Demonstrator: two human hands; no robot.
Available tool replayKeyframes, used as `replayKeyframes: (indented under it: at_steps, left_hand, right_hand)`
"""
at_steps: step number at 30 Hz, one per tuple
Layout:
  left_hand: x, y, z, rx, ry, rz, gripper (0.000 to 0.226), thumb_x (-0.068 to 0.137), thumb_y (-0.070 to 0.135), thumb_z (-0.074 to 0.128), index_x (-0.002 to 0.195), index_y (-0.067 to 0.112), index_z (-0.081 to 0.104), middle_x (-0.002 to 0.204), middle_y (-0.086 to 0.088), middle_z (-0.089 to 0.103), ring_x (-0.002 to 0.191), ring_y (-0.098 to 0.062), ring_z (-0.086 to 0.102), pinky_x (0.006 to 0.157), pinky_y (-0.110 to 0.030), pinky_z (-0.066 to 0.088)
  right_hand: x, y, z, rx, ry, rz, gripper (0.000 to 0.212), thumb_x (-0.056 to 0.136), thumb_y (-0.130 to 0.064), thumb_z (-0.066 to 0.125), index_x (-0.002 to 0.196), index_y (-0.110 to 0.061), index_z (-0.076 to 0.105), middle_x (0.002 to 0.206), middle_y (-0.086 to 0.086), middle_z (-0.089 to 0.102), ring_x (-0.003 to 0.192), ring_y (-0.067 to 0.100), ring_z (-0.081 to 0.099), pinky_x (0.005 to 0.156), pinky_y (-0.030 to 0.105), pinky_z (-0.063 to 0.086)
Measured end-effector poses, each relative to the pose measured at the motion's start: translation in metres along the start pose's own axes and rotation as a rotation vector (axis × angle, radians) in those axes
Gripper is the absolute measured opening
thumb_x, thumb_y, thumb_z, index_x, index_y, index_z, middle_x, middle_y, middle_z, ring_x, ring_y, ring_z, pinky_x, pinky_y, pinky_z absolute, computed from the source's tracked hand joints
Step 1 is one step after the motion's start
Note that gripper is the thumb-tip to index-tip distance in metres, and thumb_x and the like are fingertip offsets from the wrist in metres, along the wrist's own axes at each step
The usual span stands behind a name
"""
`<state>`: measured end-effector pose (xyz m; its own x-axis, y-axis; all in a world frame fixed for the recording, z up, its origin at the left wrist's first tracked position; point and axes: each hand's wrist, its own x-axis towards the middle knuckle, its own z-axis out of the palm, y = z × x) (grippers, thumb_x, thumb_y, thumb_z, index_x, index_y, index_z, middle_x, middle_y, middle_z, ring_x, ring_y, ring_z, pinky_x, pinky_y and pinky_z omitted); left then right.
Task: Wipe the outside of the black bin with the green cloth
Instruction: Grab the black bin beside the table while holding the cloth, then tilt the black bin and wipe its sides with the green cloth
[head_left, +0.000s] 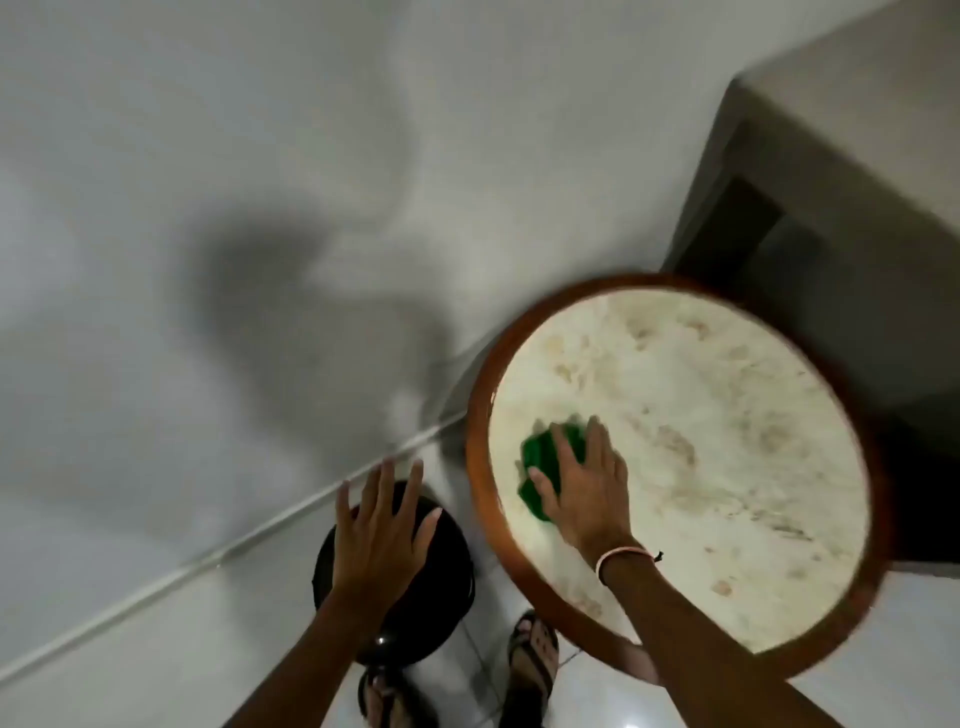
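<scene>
The black bin stands on the white floor by the wall, seen from above with its round lid closed. My left hand hovers over the lid with fingers spread and holds nothing. The green cloth lies crumpled on the round table's top near its left edge. My right hand lies on the cloth with fingers curling over it; whether it grips the cloth is unclear because of blur.
The round table has a brown wooden rim and a pale stained top, right of the bin. A grey block of furniture stands behind it. My sandalled feet are on the tiled floor. A white wall rises at left.
</scene>
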<state>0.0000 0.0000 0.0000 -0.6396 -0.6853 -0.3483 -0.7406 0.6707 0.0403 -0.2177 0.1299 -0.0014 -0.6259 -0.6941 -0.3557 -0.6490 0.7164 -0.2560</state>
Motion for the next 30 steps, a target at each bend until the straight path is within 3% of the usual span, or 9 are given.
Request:
replayKeyframes:
  at_steps: [3, 7, 11, 16, 19, 21, 24, 27, 30]
  left_hand:
    - [0.046, -0.016, 0.076, 0.076, -0.082, -0.025, 0.077, 0.102, 0.062, 0.016, 0.161, 0.018, 0.040, 0.165, -0.024, 0.045, 0.151, -0.041, 0.048, 0.123, -0.067, 0.034]
    - [0.108, -0.040, 0.162, 0.054, -0.201, -0.157, 0.072, 0.106, 0.062, 0.022, 0.168, 0.028, 0.010, 0.177, -0.020, 0.015, 0.165, -0.036, 0.018, 0.130, -0.063, 0.014]
    - [0.162, -0.060, 0.208, -0.007, -0.231, -0.256, 0.071, 0.104, 0.065, 0.030, 0.165, 0.030, 0.022, 0.173, -0.023, 0.021, 0.163, -0.040, 0.020, 0.128, -0.065, 0.016]
    - [0.195, -0.075, 0.240, -0.275, -0.351, -0.454, 0.063, 0.095, 0.060, 0.057, 0.135, 0.012, 0.064, 0.144, -0.024, 0.060, 0.139, -0.047, 0.052, 0.108, -0.055, 0.046]
    - [0.172, -0.080, 0.238, -0.352, -0.217, -0.371, 0.044, 0.096, 0.043, 0.061, 0.111, 0.004, 0.076, 0.126, -0.028, 0.069, 0.126, -0.049, 0.059, 0.101, -0.051, 0.051]
    - [0.130, -0.089, 0.233, -0.386, -0.136, -0.331, 0.042, 0.099, 0.042, 0.059, 0.109, 0.005, 0.076, 0.121, -0.028, 0.068, 0.121, -0.049, 0.059, 0.100, -0.051, 0.051]
    - [0.044, -0.108, 0.238, -0.461, 0.052, -0.343, 0.042, 0.098, 0.044, 0.057, 0.105, 0.007, 0.076, 0.113, -0.020, 0.067, 0.116, -0.044, 0.058, 0.089, -0.045, 0.050]
    - [-0.026, -0.128, 0.255, -0.551, 0.199, -0.412, 0.048, 0.095, 0.047, 0.052, 0.110, 0.010, 0.078, 0.127, -0.015, 0.067, 0.128, -0.039, 0.057, 0.094, -0.036, 0.047]
    - [-0.069, -0.149, 0.274, -0.591, 0.248, -0.487, 0.047, 0.096, 0.042, 0.050, 0.123, 0.012, 0.075, 0.145, -0.015, 0.062, 0.144, -0.037, 0.050, 0.109, -0.031, 0.042]
  right_hand:
    - [0.026, 0.006, 0.062, 0.015, 0.152, 0.085, 0.071, 0.100, -0.063, 0.049, 0.162, -0.031, 0.035, 0.169, 0.025, 0.030, 0.158, 0.042, 0.027, 0.126, 0.054, 0.028]
    - [0.036, 0.008, 0.115, 0.118, 0.505, 0.103, 0.063, 0.086, -0.048, 0.070, 0.141, -0.018, 0.064, 0.141, 0.029, 0.059, 0.133, 0.049, 0.055, 0.116, 0.054, 0.040]
    - [0.042, 0.015, 0.127, 0.227, 0.640, 0.079, 0.058, 0.083, -0.041, 0.076, 0.134, -0.016, 0.066, 0.137, 0.029, 0.059, 0.127, 0.048, 0.056, 0.108, 0.052, 0.046]
    - [0.037, 0.012, 0.124, 0.396, 0.607, 0.015, 0.054, 0.081, -0.029, 0.080, 0.130, -0.011, 0.068, 0.138, 0.031, 0.056, 0.126, 0.048, 0.058, 0.101, 0.057, 0.053]
    - [0.031, 0.005, 0.110, 0.498, 0.567, -0.035, 0.048, 0.080, -0.016, 0.079, 0.126, -0.006, 0.071, 0.135, 0.031, 0.058, 0.127, 0.030, 0.062, 0.106, 0.041, 0.055]
    - [0.014, -0.010, 0.106, 0.601, 0.584, -0.108, 0.045, 0.080, -0.008, 0.077, 0.124, -0.004, 0.070, 0.133, 0.032, 0.059, 0.125, 0.018, 0.060, 0.107, 0.027, 0.052]
    - [-0.023, -0.047, 0.122, 0.734, 0.616, -0.198, 0.050, 0.075, -0.005, 0.080, 0.121, -0.021, 0.070, 0.140, 0.028, 0.051, 0.135, 0.018, 0.058, 0.113, 0.031, 0.048]
    - [-0.064, -0.084, 0.169, 0.730, 0.440, -0.246, 0.051, 0.071, -0.023, 0.079, 0.117, -0.041, 0.066, 0.139, 0.011, 0.048, 0.139, -0.006, 0.046, 0.117, 0.015, 0.039]
    - [-0.080, -0.104, 0.233, 0.931, 0.119, -0.085, 0.050, 0.072, -0.029, 0.076, 0.116, -0.053, 0.069, 0.136, -0.026, 0.052, 0.131, -0.003, 0.058, 0.111, 0.023, 0.051]
